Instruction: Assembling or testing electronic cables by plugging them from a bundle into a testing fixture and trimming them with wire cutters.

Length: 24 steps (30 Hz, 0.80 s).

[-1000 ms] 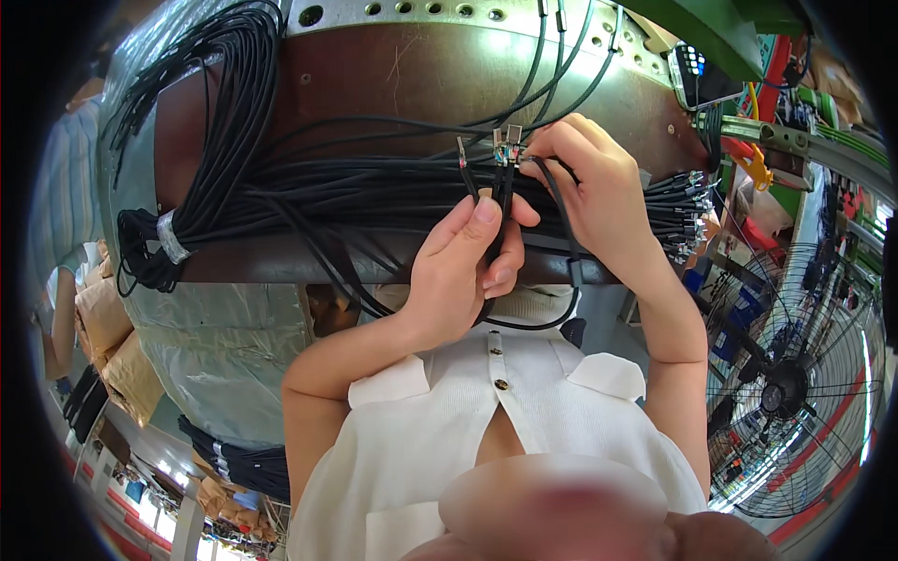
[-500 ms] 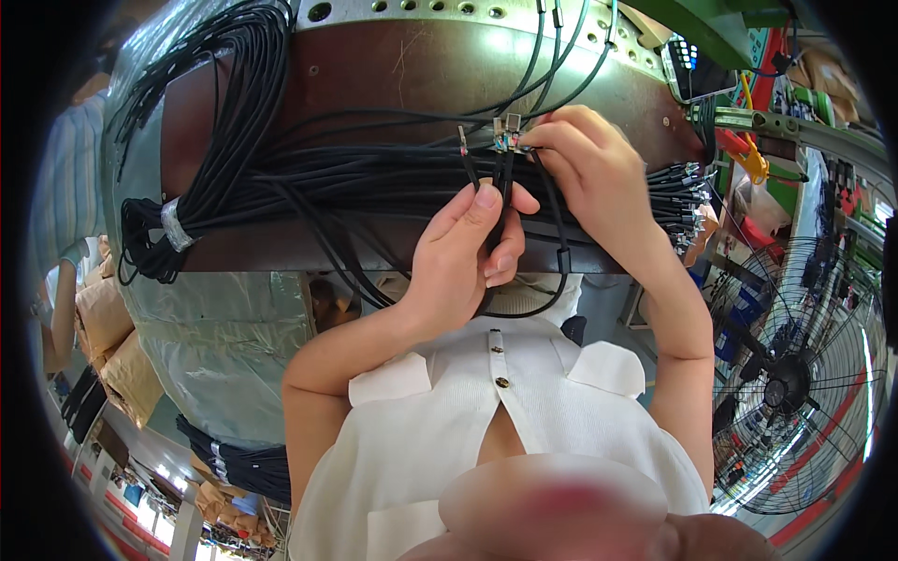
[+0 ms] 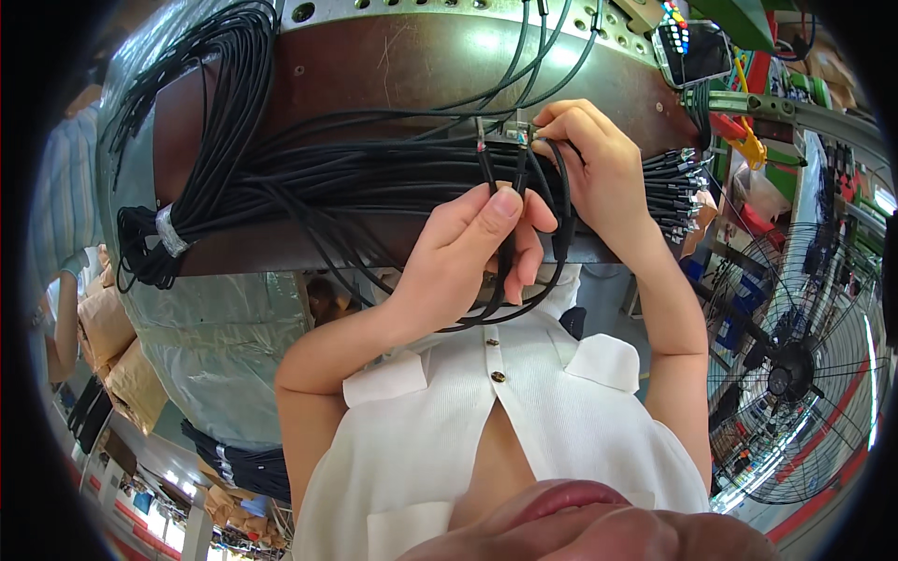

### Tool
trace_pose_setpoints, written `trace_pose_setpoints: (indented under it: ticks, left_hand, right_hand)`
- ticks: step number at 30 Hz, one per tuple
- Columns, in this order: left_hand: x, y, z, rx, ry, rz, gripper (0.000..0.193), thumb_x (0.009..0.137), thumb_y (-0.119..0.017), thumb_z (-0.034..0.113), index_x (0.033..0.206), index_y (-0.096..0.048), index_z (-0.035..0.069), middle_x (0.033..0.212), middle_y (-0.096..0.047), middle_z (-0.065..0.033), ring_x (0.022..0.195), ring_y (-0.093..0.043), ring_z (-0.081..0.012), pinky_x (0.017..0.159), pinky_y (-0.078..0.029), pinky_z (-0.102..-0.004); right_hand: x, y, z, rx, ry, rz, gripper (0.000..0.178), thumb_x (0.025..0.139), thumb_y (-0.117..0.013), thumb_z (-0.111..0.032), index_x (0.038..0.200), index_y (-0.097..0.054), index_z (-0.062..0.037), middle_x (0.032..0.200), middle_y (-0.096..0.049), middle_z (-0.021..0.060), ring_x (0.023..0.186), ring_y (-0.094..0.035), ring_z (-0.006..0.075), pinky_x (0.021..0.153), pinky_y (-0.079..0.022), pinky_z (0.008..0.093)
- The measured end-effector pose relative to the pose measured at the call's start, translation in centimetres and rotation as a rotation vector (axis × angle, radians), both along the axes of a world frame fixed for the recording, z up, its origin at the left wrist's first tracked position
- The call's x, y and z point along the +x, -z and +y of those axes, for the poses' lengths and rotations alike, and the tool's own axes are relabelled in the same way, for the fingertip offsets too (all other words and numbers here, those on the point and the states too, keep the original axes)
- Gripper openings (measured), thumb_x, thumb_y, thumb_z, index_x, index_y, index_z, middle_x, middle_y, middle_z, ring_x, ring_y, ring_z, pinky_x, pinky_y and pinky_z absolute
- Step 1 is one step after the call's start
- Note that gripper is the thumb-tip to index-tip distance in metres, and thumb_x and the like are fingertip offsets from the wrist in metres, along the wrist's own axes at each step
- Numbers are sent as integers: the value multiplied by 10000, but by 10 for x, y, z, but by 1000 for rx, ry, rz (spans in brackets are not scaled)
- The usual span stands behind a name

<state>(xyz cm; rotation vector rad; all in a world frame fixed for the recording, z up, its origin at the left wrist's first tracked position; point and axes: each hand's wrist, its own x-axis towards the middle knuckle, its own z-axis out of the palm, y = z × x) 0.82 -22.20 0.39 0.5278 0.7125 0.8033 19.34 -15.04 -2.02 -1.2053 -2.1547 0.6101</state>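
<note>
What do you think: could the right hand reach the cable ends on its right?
Probably yes: nothing visible blocks the right hand from those cable ends, though its fingertips are at another cable.

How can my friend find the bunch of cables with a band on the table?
Find the brown table and go to its left end. There, a thick black bunch bends down toward the near edge. A shiny, pale band wraps it; no band shows on the cables to its right.
</note>
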Motion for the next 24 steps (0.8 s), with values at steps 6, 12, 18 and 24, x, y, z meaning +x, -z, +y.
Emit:
trace_pose_setpoints:
  ticks: [6, 12, 18, 24]
  left_hand:
    - [6, -3, 8, -96, 27, -69, 413, 1045, -355, 345, 1021, -536, -25, 648, -559, -92, 501, -518, -135, 486, -451, -230]
    - [10, -32, 9, 22, 113, 101, 445, 1049, -348, 318, 1202, -516, -64, 702, -608, -84, 573, -568, -136, 542, -453, -229]
    - [11, -19, 18, -35, -159, -43, 450, 1038, -374, 414, 1318, -458, 71, 581, -342, 64, 515, -253, -20, 472, -221, -191]
    - [15, -15, 25, -285, -135, -210, 232, 1025, -402, 302, 987, -490, 90, 546, -296, 61, 467, -206, -41, 434, -182, -218]
  right_hand:
    - [5, -17, 4, 220, -75, -59, 166, 747, -674, -26, 897, -609, -58, 893, -640, 53, 810, -630, 260, 702, -493, 361]
    - [28, -18, -4, 366, 28, 46, 199, 751, -681, -6, 939, -631, -42, 927, -680, 86, 796, -662, 241, 702, -501, 327]
    - [31, 5, -13, 293, 35, -103, 200, 757, -677, -7, 924, -575, -44, 930, -668, 90, 848, -663, 282, 752, -532, 351]
    - [31, 3, -7, 247, -4, -176, 195, 748, -655, 9, 921, -579, -43, 939, -653, 76, 892, -651, 261, 749, -524, 346]
